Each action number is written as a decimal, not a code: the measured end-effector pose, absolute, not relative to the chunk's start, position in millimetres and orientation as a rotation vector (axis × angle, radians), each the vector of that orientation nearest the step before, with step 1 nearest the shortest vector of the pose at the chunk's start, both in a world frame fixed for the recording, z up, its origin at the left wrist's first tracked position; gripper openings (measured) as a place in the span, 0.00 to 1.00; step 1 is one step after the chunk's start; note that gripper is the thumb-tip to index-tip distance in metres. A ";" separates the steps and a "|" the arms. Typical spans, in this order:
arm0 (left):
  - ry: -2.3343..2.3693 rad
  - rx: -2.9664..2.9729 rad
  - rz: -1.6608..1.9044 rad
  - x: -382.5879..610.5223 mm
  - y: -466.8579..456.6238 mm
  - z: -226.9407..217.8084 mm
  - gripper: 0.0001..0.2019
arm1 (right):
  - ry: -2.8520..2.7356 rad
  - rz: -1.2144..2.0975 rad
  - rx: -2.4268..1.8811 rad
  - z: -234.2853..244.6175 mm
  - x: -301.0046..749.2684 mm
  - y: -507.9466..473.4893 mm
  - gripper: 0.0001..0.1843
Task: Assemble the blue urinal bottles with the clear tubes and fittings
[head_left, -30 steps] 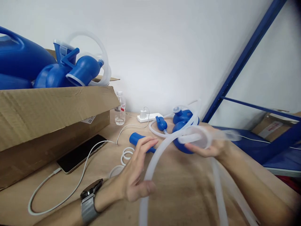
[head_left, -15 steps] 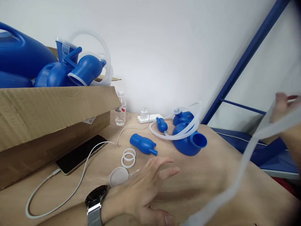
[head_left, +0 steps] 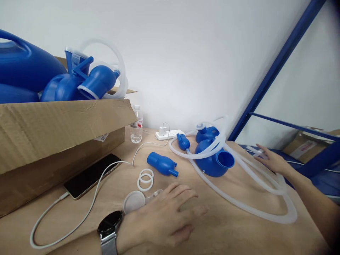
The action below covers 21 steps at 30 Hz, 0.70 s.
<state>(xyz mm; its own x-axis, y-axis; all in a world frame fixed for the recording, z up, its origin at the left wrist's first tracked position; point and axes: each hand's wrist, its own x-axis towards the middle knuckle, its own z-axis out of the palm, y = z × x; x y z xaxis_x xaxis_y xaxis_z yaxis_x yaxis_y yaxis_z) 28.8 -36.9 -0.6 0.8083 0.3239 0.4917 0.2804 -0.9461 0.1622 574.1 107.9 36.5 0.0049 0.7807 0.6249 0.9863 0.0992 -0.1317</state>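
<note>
Left hand (head_left: 164,219) flat, released, beside white cap (head_left: 134,201). Right hand (head_left: 271,161) open on translucent tubing (head_left: 278,219), which is probably light, limp and springy; pinch near its end.

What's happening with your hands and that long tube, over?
Left hand flat on table, open. Right hand open by tube end. Tube looped on table.

Left hand (head_left: 162,221) flat, palm down, on the tan wooden surface (head_left: 233,235) beside a round white plastic cap (head_left: 134,202); right hand (head_left: 272,162), fingers spread, touching a looped translucent silicone tube (head_left: 278,220) near a blue plastic wide-mouthed vessel (head_left: 212,164).
</note>
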 end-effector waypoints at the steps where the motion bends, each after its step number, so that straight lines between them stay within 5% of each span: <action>1: 0.480 2.950 0.853 30.0 -36.2 -1.5 0.22 | -1.867 -0.349 -1.736 32.8 569.8 109.1 0.34; 6: 0.726 3.059 0.899 28.8 -29.8 11.7 0.10 | -1.903 0.056 -1.783 44.3 533.9 102.1 0.29; 13: 1.497 2.708 0.284 -12.4 -3.6 50.3 0.07 | -1.869 0.086 -1.621 90.0 458.6 71.8 0.29; 18: 1.375 2.685 0.529 -29.3 -1.2 33.9 0.18 | -2.303 0.102 -1.356 68.9 400.9 46.3 0.40; 21: 1.258 2.727 0.671 -29.5 -3.0 31.3 0.23 | -2.182 -0.081 -1.295 42.9 384.4 44.4 0.36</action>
<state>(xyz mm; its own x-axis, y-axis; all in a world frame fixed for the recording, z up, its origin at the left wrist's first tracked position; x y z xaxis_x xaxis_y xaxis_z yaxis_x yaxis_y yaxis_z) -29.5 -3.0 31.3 0.5709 0.7380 0.3599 0.7100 -0.6639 0.2351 384.4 44.4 42.9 -0.3493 0.7813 0.5173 0.8176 0.5238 -0.2391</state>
